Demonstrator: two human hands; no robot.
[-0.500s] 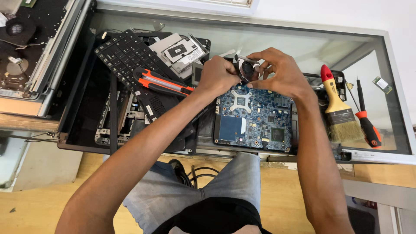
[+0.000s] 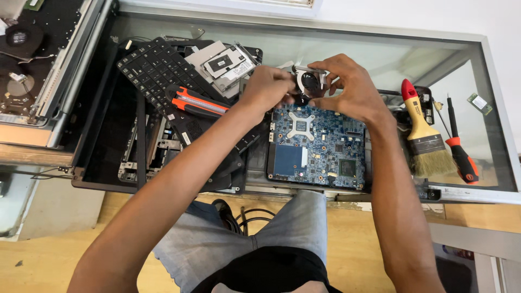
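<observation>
Both hands are gripping one small black cooling fan in a metal frame [image 2: 309, 82], holding it above the far edge of one blue rectangular circuit board [image 2: 317, 146]. The left hand [image 2: 268, 89] is pinching the fan's left side with curled fingers; the right hand [image 2: 350, 87] is clasping the right side, fingers partly closed around it. Judging by the layout, disassembly is well advanced: the fan is sitting clear of the board, and one black keyboard panel [image 2: 154, 68] is lying detached on the glass-topped table [image 2: 380, 54]. The board itself is remaining in the chassis. Also lying nearby: one orange-and-black utility knife [image 2: 198, 103], one red-handled bristle brush [image 2: 426, 135], one red-and-black screwdriver [image 2: 461, 154].
</observation>
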